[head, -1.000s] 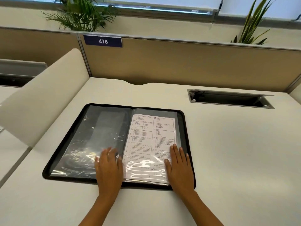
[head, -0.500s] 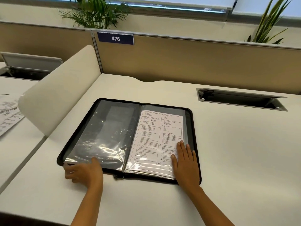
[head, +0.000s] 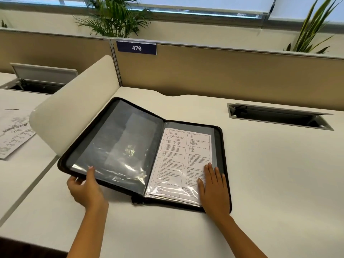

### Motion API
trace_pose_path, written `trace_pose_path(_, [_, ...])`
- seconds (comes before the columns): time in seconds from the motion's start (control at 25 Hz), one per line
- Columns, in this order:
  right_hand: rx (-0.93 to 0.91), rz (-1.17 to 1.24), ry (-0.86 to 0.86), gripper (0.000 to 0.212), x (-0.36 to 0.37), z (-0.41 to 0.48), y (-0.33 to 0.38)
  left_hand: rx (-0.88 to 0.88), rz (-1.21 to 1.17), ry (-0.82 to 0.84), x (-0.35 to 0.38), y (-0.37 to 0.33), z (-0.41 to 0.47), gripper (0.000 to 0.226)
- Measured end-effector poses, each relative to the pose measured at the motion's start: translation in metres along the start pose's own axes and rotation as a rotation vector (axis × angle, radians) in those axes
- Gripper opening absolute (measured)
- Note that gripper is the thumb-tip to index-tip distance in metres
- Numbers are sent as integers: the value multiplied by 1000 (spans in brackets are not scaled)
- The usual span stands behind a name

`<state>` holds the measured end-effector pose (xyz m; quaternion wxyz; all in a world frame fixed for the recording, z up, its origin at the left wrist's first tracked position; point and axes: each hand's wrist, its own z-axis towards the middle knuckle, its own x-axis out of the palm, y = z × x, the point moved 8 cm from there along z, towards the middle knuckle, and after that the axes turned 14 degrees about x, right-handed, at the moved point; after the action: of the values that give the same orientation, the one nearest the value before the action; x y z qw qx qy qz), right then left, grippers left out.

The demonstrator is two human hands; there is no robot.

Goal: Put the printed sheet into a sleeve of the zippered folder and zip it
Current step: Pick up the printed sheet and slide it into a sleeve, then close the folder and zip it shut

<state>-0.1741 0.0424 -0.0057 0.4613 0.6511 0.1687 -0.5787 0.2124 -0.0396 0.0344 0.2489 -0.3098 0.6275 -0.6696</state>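
The black zippered folder [head: 219, 146] lies open on the white desk. Inside a clear sleeve on its right half sits the printed sheet [head: 178, 157]. My right hand [head: 214, 189] rests flat on the sheet's lower right corner, fingers spread. My left hand [head: 85, 189] grips the near left corner of the folder's left cover [head: 111, 138], thumb on top of the clear plastic. That cover is lifted off the desk and tilted up toward the middle. The zip pull [head: 136, 201] hangs at the near edge by the spine.
A curved white divider [head: 74, 105] stands just left of the folder. Handwritten papers [head: 13, 135] lie on the neighbouring desk. A cable slot [head: 279, 116] is sunk in the desk at the right. A tan partition [head: 223, 75] with a "476" sign closes the back.
My left hand slid from the sleeve to the folder's near left corner, took hold of it and raised the left cover. My right hand stayed pressed on the sheet.
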Motion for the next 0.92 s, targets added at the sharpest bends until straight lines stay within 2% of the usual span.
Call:
trace_pose_path(0.2, [-4, 140, -52, 50, -11, -5, 1, 389, -19, 112, 24, -69, -19, 38])
trace_pose_path(0.4, [95, 453, -218, 27, -36, -15, -14, 716, -44, 313, 61, -123, -68, 28])
trace_pose_path(0.48, [188, 517, -304, 24, -46, -18, -28, 854, -51, 462, 80, -137, -96, 32])
trace_pose_path(0.64, [482, 711, -356, 32, -50, -30, -69, 1114, -93, 879, 117, -141, -176, 44])
trace_pose_path(0.76, [536, 783, -342, 36, -53, -45, -87, 1218, -53, 1140, 136, -118, -231, 53])
trace_pose_path(0.92, [564, 820, -373, 36, -58, -61, -101, 1317, 73, 1401, 151, -76, -282, 60])
